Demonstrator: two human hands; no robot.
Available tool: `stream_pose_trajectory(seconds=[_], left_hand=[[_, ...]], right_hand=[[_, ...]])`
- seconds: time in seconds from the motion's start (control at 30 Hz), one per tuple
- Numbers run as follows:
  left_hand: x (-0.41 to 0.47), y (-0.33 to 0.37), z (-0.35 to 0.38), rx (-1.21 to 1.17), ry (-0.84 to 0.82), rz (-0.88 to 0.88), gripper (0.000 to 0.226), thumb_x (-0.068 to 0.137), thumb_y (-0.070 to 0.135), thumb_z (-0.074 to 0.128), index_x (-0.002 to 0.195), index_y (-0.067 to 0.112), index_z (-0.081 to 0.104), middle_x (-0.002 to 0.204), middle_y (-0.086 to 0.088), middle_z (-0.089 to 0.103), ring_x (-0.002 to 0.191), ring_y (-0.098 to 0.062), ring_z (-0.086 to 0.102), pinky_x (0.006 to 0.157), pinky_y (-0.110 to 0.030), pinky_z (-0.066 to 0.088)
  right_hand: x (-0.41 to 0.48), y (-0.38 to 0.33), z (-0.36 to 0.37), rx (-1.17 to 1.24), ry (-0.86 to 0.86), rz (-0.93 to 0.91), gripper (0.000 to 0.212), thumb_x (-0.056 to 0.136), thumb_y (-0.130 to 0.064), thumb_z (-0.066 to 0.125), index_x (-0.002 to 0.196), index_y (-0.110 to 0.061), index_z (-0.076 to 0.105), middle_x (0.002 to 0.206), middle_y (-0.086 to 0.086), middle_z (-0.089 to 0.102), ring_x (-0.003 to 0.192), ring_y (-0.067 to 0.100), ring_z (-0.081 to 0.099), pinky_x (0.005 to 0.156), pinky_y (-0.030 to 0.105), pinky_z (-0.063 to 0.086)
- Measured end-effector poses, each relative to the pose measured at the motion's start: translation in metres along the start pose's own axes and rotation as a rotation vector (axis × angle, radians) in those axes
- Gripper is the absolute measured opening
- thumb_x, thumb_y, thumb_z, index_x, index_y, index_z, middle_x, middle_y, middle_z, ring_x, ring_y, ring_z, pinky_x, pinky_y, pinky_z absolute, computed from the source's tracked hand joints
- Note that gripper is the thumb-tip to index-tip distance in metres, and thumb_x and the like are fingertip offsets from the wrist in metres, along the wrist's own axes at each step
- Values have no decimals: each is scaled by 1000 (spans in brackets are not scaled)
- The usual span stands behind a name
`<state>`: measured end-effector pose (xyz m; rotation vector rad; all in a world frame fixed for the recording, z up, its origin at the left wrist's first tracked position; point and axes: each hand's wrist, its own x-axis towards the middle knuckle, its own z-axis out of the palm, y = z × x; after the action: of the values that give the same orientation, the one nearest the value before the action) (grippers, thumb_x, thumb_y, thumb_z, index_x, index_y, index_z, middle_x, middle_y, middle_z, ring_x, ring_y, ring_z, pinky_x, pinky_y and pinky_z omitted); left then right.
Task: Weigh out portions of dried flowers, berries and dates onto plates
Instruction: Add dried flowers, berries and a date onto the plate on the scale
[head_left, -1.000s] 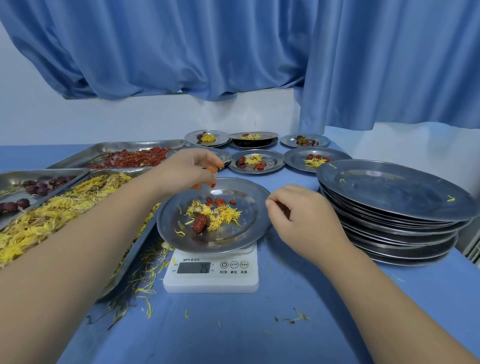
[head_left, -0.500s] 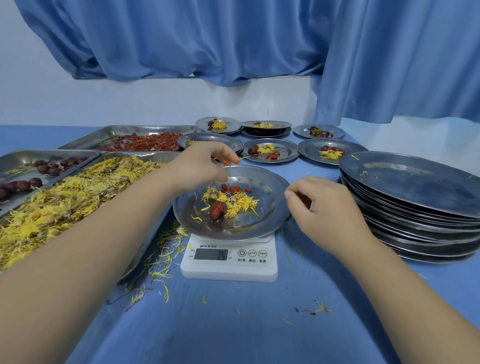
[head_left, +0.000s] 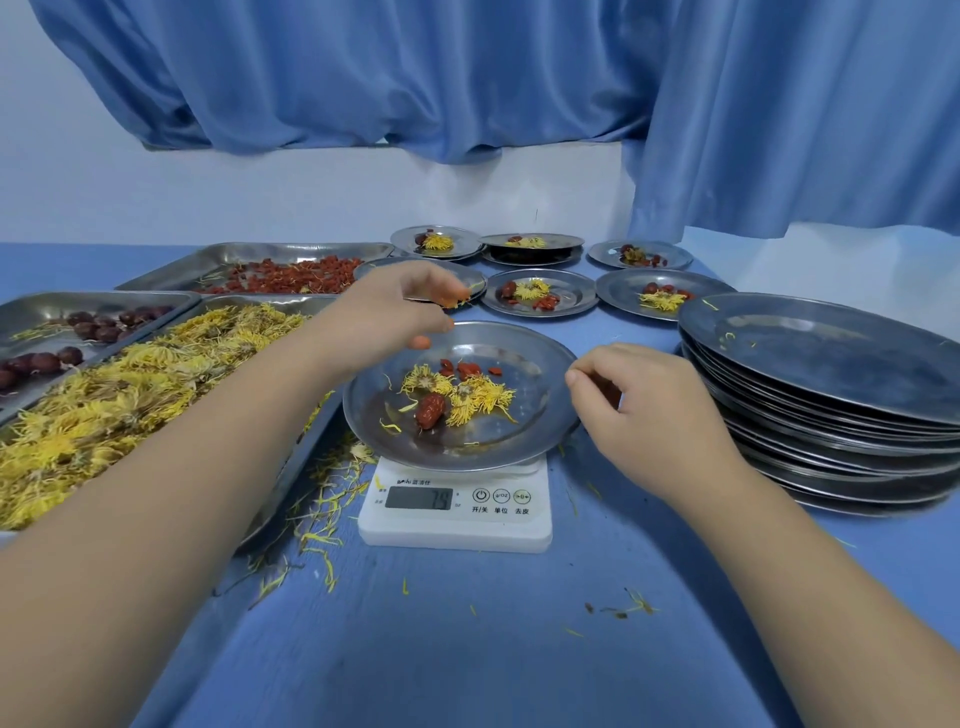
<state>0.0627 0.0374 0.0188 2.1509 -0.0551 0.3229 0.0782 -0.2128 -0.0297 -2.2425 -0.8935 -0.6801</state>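
A steel plate (head_left: 524, 431) rests on a white digital scale (head_left: 457, 506) at the middle of the blue table. On it lie yellow dried flowers (head_left: 467, 397), one red date (head_left: 430, 410) and a few red berries (head_left: 470, 369). My left hand (head_left: 395, 306) hovers over the plate's far left rim, fingers pinched on some red berries. My right hand (head_left: 644, 400) sits beside the plate's right rim, fingers curled, nothing visible in it.
Trays at the left hold yellow flowers (head_left: 119, 395), dates (head_left: 78, 332) and red berries (head_left: 291, 275). Several filled plates (head_left: 540, 296) stand behind the scale. A stack of empty plates (head_left: 831, 395) rises at the right. Loose petals litter the cloth near the scale.
The view has shifted, so the scale and plate sit lower and further right in the picture. My left hand stays over the plate's far rim with berries; my right hand keeps beside the rim.
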Motion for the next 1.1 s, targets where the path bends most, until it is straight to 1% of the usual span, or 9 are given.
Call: stream_pose_trajectory(seconds=[0.13,0.23,0.3,0.43,0.57,0.67,0.77,0.9,1.1], left_hand=[[-22,-9,-18,-139,162,9,23,82,18,68,89,39,71,98,16,71,99,-6,67,83,-30,54],[-34,-20,-29,-332,318,-73,20,73,22,63,89,31,71,90,8,73,98,-15,70,80,-32,51],[-38,-26,-31,-398,374,-128,18,78,19,58,91,27,69,85,5,73,93,-18,70,78,-34,50],[-45,-32,-31,-424,388,-190,19,87,14,56,92,25,70,91,3,70,87,-17,69,83,-38,51],[-52,-33,-28,-457,337,-206,17,87,18,57,91,26,71,93,4,68,87,-17,69,89,-42,51],[-57,-29,-24,-446,298,-205,21,81,26,58,97,26,71,101,4,69,93,-17,70,91,-44,49],[-60,-25,-24,-464,288,-213,31,76,33,58,103,26,70,110,4,67,97,-18,70,92,-45,49],[-64,-21,-24,-518,299,-198,30,73,35,59,100,28,71,107,8,68,97,-19,69,90,-45,49],[-67,-12,-21,-618,299,-154,28,73,36,59,99,31,69,107,5,70,99,-18,70,98,-48,46]], right_hand=[[-1,-1,1,22,26,57,20,89,-25,51,72,-22,60,60,-11,54,62,12,51,59,35,48],[0,2,3,37,81,146,27,89,-26,50,65,-16,53,53,-5,51,57,19,50,56,37,47],[0,4,6,41,85,194,35,90,-29,48,59,-12,45,49,0,46,53,23,45,55,39,44],[-2,8,11,15,38,274,47,90,-37,46,55,-9,33,46,1,33,49,20,32,50,36,36],[-2,11,16,25,-15,416,51,89,-42,49,51,-12,31,44,3,35,48,27,39,50,32,36],[-1,10,18,188,-110,613,50,88,-47,52,53,-12,45,41,2,49,41,23,53,49,31,43],[-1,6,16,437,-203,782,38,89,-40,56,65,-10,59,46,-1,57,38,15,54,41,24,39],[-1,0,12,757,-260,843,18,90,-16,54,79,-4,61,58,8,64,43,20,54,42,25,37],[-1,-1,12,1010,-171,956,10,88,-7,52,80,-6,57,62,10,56,45,16,55,41,22,39]])
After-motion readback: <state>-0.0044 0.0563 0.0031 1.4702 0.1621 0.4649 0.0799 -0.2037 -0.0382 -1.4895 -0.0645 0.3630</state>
